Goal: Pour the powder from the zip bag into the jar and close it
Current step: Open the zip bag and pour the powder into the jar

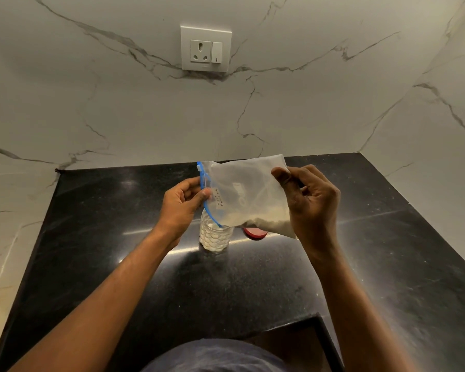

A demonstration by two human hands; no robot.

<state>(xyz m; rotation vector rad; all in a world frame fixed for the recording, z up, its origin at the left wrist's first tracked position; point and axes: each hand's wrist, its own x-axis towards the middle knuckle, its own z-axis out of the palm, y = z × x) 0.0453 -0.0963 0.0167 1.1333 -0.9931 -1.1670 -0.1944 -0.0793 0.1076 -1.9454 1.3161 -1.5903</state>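
Clear plastic zip bag (249,189) hangs tipped above an open glass jar (215,236) on a black stone counter (97,237). The person's left hand (181,204) pinches the blue zip edge, likely to keep the mouth aimed into the jar. Their right hand (310,200) grips the bag's far end, raised so the pale powder (269,224) can slide down. Some powder already sits in the jar. A red lid (255,233) waits just beside it, part hidden.
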